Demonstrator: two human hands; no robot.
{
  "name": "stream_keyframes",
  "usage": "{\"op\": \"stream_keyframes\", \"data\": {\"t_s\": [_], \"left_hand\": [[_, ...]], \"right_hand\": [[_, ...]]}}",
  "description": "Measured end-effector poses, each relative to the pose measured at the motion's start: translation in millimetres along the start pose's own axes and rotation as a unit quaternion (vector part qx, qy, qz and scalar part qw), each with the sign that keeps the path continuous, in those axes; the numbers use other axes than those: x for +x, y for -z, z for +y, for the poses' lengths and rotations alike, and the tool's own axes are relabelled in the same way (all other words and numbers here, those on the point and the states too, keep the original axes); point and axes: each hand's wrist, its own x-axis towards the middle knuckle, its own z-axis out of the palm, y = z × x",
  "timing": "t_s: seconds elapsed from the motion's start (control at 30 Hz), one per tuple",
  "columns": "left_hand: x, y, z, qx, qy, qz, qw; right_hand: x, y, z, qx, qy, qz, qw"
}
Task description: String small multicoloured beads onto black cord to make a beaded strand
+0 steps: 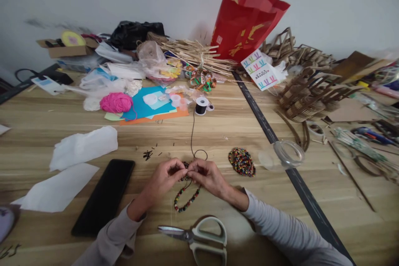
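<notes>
Both hands, left hand and right hand, pinch the bead strand closed-fingered at its top, so the loop dangles free while the black cord runs slack to its spool.

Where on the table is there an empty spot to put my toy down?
Bare wood lies between the white paper sheets and the blue card, and between the bead pile and the black thread spool. The back by the red bag and the right side with the wooden strips are crowded. Both hands pinch a beaded string.
</notes>
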Motion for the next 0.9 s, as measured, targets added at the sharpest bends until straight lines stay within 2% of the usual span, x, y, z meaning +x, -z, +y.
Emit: {"op": "stream_keyframes", "data": {"t_s": [0.23, 0.6, 0.7, 0.9], "left_hand": [[-1, 0.4, -4, 0.013, 0.007, 0.001, 1.000], [-3, 3.9, -6, 0.049, 0.018, 0.002, 0.999], [-4, 3.5, -9, 0.095, -0.003, -0.007, 0.995], [-6, 3.0, -14, 0.211, -0.096, -0.041, 0.972]], "right_hand": [[0, 3, -2, -0.108, 0.076, 0.017, 0.991], [-3, 4, -3, -0.157, 0.089, 0.031, 0.983], [-4, 5, 0, -0.162, 0.088, 0.036, 0.982], [-5, 6, 2, -0.177, 0.121, 0.031, 0.976]]}}
